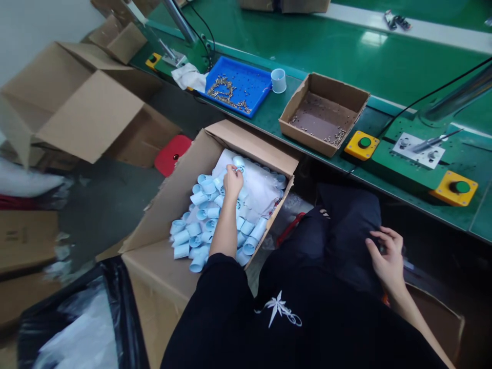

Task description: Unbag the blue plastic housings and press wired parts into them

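Note:
My left hand (232,182) reaches into an open cardboard box (161,205) beside my legs. Its fingers are closed on the edge of a light blue plastic cup (239,162). Many more light blue cups (194,229) lie jumbled below and around the forearm, on and beside a white plastic sheet (257,188) in the box. Over by my right thigh, my right hand (388,256) hangs with its fingers loosely apart and holds nothing.
On the green bench are a blue tray (251,82) of small metal parts, a single light blue cup (279,81), a shallow cardboard tray (319,110) and yellow button boxes (361,146). A press fixture (418,148) stands right. Cartons (77,107) and a black bag (126,307) flank the left.

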The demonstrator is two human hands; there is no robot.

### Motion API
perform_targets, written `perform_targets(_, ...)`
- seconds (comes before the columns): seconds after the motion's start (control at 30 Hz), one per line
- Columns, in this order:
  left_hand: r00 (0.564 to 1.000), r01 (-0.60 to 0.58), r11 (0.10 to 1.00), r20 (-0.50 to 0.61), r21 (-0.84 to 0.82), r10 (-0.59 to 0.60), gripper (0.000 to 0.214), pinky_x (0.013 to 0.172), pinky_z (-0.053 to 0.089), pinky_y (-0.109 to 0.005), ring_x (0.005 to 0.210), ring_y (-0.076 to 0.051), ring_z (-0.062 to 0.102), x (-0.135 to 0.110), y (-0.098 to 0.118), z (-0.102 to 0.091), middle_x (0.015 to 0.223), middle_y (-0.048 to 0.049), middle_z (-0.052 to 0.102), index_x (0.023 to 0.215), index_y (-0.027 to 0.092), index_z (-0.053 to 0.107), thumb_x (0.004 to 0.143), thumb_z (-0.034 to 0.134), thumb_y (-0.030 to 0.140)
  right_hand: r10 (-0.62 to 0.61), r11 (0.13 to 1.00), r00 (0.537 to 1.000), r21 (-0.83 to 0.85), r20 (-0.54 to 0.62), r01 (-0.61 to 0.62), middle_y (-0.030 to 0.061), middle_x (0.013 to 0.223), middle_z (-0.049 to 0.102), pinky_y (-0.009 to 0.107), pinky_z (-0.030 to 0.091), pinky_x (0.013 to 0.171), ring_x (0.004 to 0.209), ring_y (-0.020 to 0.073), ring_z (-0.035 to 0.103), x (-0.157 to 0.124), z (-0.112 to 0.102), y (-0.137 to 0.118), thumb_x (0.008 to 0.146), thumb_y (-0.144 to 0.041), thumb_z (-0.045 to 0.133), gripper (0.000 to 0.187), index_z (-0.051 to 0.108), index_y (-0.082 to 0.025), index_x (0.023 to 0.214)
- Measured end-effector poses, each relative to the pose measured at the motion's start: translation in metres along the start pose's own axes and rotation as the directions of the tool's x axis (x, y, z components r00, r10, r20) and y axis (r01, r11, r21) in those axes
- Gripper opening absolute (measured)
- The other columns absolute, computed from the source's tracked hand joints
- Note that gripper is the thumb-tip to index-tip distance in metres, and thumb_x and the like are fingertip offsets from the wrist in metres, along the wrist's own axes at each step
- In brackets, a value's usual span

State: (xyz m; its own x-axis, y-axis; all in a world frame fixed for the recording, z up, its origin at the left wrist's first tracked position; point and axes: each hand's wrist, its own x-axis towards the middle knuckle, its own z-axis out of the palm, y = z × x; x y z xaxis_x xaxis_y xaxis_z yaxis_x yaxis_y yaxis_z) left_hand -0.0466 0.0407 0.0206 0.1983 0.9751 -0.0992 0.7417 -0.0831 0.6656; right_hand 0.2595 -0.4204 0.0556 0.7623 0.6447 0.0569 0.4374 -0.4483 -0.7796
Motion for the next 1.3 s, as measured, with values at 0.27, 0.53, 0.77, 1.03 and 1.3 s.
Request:
perform_targets(0.27, 0.991, 0.119, 0.92, 0.004, 0.374, -0.13, 0.05, 0.097, 0.048, -0.053, 0.11, -0.038, 0.071, 0.002, 0.028, -0.018, 0.103, -0.0299, 0.074, 0.102, 0.002, 0.069, 0.095, 0.077, 0.05, -0.034, 0.999, 0.999, 0.012, -0.011, 0.034, 0.0128, 0.131, 0.056, 0.048, 0.055, 0.097, 0.125, 0.0311, 0.059, 0.001, -0.003, -0.004, 0.092, -0.062, 0.066, 0.042, 0.073, -0.023, 0.106)
perform_targets(0.53, 0.989, 0.053, 0.839, 0.087, 0.542, -0.118, 0.062, 0.088, 0.055, -0.054, 0.109, -0.048, 0.074, -0.029, 0.068, -0.017, 0.111, -0.0342, 0.075, 0.119, 0.001, 0.07, 0.094, 0.06, 0.057, 0.04, 0.981, 0.999, 0.188, 0.007, -0.041, 0.013, 0.131, 0.059, 0.042, 0.059, 0.097, 0.125, 0.0276, 0.062, -0.022, -0.005, -0.014, 0.096, -0.061, 0.062, 0.039, 0.073, -0.025, 0.105)
perform_targets(0.77, 0.978, -0.058, 0.72, 0.184, 0.691, -0.098, 0.062, 0.091, 0.057, -0.049, 0.112, -0.04, 0.076, -0.035, 0.036, 0.025, 0.115, -0.0262, 0.078, 0.138, 0.008, 0.059, 0.104, 0.039, 0.055, 0.035, 0.987, 0.997, 0.153, 0.073, -0.046, 0.0145, 0.135, 0.061, 0.053, 0.051, 0.118, 0.132, 0.0311, 0.063, -0.029, 0.005, -0.011, 0.098, -0.063, 0.054, 0.044, 0.074, -0.025, 0.104)
perform_targets(1.03, 0.97, -0.04, 0.684, 0.191, 0.729, -0.147, 0.056, 0.092, 0.056, -0.045, 0.12, -0.039, 0.074, -0.028, 0.032, 0.011, 0.123, -0.0243, 0.077, 0.125, 0.01, 0.068, 0.1, 0.05, 0.056, 0.034, 0.979, 0.997, 0.197, 0.068, -0.047, 0.0142, 0.135, 0.063, 0.041, 0.06, 0.102, 0.128, 0.0296, 0.066, -0.026, -0.002, -0.01, 0.097, -0.064, 0.055, 0.045, 0.076, -0.026, 0.105)
perform_targets(1.3, 0.905, -0.399, 0.903, 0.225, 0.161, 0.36, 0.046, 0.082, 0.058, -0.04, 0.089, -0.032, 0.075, -0.133, 0.106, 0.005, 0.092, -0.0122, 0.076, 0.111, 0.018, 0.073, 0.094, 0.057, 0.058, 0.232, 0.644, 0.92, 0.66, 0.315, -0.388, 0.0155, 0.138, 0.066, 0.044, 0.06, 0.095, 0.113, 0.0308, 0.069, -0.035, 0.011, -0.043, 0.082, -0.082, 0.069, 0.067, 0.075, -0.027, 0.119)
